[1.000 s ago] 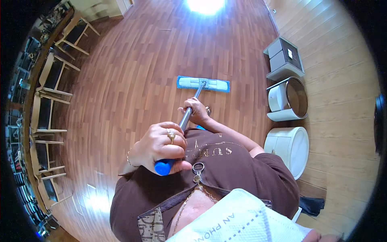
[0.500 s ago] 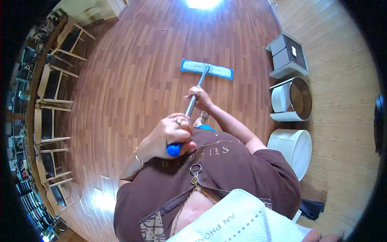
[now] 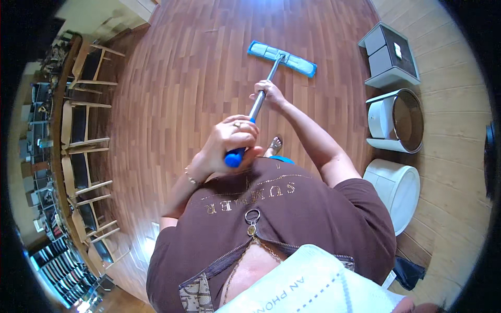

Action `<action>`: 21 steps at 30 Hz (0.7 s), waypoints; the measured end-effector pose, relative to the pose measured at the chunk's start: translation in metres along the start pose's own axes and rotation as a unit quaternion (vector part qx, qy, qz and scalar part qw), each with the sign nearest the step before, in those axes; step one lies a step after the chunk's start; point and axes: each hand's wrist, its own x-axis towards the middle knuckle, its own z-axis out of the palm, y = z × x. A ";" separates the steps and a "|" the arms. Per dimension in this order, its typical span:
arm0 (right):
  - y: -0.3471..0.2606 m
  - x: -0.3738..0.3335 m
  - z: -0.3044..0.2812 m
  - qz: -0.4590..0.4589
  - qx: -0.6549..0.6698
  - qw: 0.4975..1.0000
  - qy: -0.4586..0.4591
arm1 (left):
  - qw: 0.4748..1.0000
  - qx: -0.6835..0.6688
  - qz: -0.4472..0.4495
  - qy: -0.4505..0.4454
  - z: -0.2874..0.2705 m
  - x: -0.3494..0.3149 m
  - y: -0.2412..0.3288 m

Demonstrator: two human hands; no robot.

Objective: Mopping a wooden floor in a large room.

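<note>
A flat mop (image 3: 282, 58) with a wide light-blue head lies on the brown wood-plank floor ahead of me. Its silver pole runs back toward my body and ends in a blue grip. My left hand (image 3: 233, 140) is closed around that grip near my chest, with the rounded blue end poking out below the fingers. Farther along the pole, my right hand (image 3: 270, 94) is wrapped around the metal part with the arm stretched forward. The mop head sits at a slant, its right end nearer to me.
Along the left stand several wooden chairs (image 3: 80, 124) with dark seats, beside a long cluttered counter (image 3: 58, 156). On the right, a grey cabinet (image 3: 392, 55), a round-fronted white unit (image 3: 395, 121) and a white drum-shaped unit (image 3: 393, 195) line the wall. A dark bag-like item (image 3: 408, 272) lies behind them.
The mop head has slid forward and to the right, and both hands have moved forward with the pole. My right arm reaches out farther. A sandalled foot shows more fully.
</note>
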 end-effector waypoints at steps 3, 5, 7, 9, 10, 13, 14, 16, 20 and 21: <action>-0.045 0.005 -0.015 0.018 -0.025 1.000 -0.006 | 0.998 0.022 0.060 -0.001 -0.030 0.030 0.029; -0.090 0.011 -0.031 0.036 -0.046 0.998 -0.020 | 0.996 -0.006 0.088 0.008 -0.052 0.051 0.051; -0.119 0.013 -0.038 0.078 -0.065 0.995 -0.014 | 0.990 -0.041 0.134 -0.031 -0.076 0.067 0.057; -0.141 0.023 -0.046 0.062 -0.031 0.997 -0.016 | 0.986 -0.047 0.141 -0.077 -0.098 0.082 0.068; -0.144 0.028 -0.049 0.050 -0.029 0.998 -0.032 | 0.981 -0.063 0.162 -0.086 -0.102 0.086 0.068; -0.127 0.035 -0.050 0.006 -0.038 0.999 -0.025 | 0.968 -0.153 0.187 -0.073 -0.087 0.096 0.053; -0.117 0.036 -0.050 0.004 -0.018 1.000 -0.011 | 0.967 -0.155 0.193 -0.053 -0.081 0.097 0.043; -0.095 0.045 -0.057 0.014 -0.057 0.998 -0.027 | 0.974 -0.157 0.164 -0.003 -0.069 0.099 0.030; -0.029 0.079 -0.060 0.037 -0.104 0.993 -0.036 | 0.986 -0.111 0.125 0.009 -0.054 0.113 -0.022; -0.010 0.091 -0.059 0.053 -0.114 0.991 -0.040 | 0.989 -0.089 0.115 0.012 -0.052 0.115 -0.044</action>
